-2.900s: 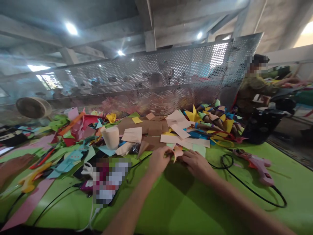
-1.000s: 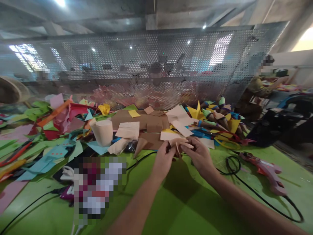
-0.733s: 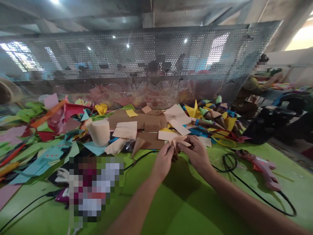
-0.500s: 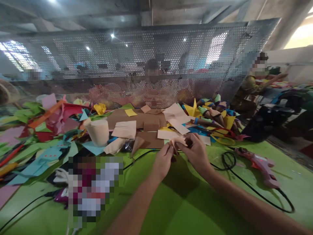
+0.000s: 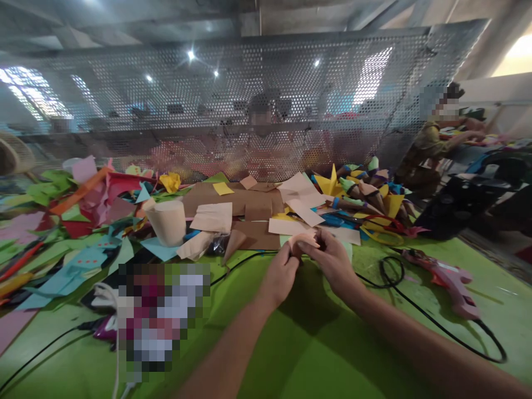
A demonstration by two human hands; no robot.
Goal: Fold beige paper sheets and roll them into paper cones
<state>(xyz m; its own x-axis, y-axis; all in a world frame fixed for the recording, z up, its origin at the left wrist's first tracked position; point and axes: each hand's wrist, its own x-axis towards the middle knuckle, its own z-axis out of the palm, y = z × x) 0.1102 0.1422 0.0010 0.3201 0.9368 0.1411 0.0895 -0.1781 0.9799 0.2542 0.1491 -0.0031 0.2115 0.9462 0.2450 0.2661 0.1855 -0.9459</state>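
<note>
Between my two hands is a small curved piece of peach paper (image 5: 302, 239), held above the green table. My left hand (image 5: 283, 272) is closed on its left side, with thumb and fingers pinched together. My right hand (image 5: 329, 256) grips the right part of the same paper, its thumb pressed on the near face. The fingertips behind the paper are hidden. Just beyond my hands lie a cream paper strip (image 5: 286, 226) and brown sheets (image 5: 261, 235). A rolled brown paper cone (image 5: 234, 247) stands to the left of them.
A pink glue gun (image 5: 446, 280) lies at right, its black cord (image 5: 432, 328) looping over the table (image 5: 307, 354). Left are a cream cup-shaped roll (image 5: 168, 223), heaped coloured paper (image 5: 93, 205) and a blurred-out object (image 5: 160, 316). Scissors (image 5: 384, 235) and paper cones (image 5: 366, 191) lie back right, before a perforated metal screen (image 5: 233, 111).
The peach paper now looks more rounded, curling over between my hands. Both hands have stayed nearly in place and keep their grip. The view has shifted slightly.
</note>
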